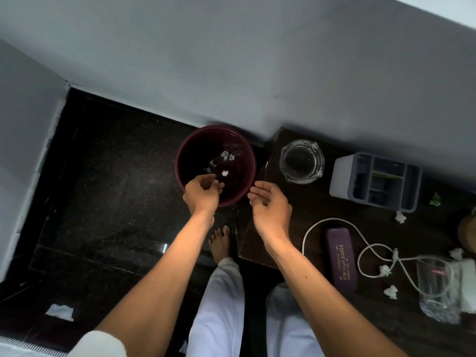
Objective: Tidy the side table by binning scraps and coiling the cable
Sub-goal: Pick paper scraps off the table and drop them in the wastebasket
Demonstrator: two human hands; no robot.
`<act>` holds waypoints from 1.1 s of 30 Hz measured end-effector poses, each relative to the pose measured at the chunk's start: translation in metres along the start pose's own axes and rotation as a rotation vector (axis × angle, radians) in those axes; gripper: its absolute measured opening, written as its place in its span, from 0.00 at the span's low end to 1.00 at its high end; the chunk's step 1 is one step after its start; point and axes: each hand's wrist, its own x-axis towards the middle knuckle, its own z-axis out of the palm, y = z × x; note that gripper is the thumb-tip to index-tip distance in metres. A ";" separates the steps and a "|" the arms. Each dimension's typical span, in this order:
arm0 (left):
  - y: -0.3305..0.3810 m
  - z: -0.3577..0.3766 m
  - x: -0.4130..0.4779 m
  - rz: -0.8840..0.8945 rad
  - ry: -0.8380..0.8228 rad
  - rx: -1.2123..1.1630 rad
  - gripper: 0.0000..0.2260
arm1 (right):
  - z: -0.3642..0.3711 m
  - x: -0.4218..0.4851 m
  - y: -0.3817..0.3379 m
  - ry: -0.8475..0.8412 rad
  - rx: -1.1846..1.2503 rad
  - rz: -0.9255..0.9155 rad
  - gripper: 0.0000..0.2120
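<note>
A maroon round bin [246,155] stands on the dark floor beside the side table [304,207], with several white paper scraps [225,173] lying inside it. My left hand [202,193] hovers over the bin's near rim, fingers loosely apart and empty. My right hand [270,206] is at the table's left edge, palm up, fingers spread, holding nothing. A white cable [313,226] lies in loose loops on the table around a purple glasses case [341,256]. White scraps [400,217] [385,271] [391,291] remain scattered on the table.
A glass ashtray [302,161] and a grey desk organiser [376,180] stand at the table's back. A drinking glass [438,284] stands at the right with a green scrap [435,199] behind. A white paper piece [59,311] lies on the floor. My bare foot [220,243] is near the bin.
</note>
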 end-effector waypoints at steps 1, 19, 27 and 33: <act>0.000 0.001 -0.006 0.005 -0.012 0.003 0.08 | -0.005 -0.002 0.002 0.012 0.003 0.005 0.16; -0.023 0.135 -0.223 0.017 -0.512 -0.031 0.07 | -0.202 -0.030 0.046 0.403 -0.016 0.021 0.10; -0.023 0.181 -0.250 0.076 -0.557 0.071 0.07 | -0.272 0.010 0.060 0.510 -0.238 0.004 0.12; -0.026 0.194 -0.254 0.064 -0.574 0.085 0.08 | -0.278 0.041 0.067 0.414 -0.450 -0.026 0.16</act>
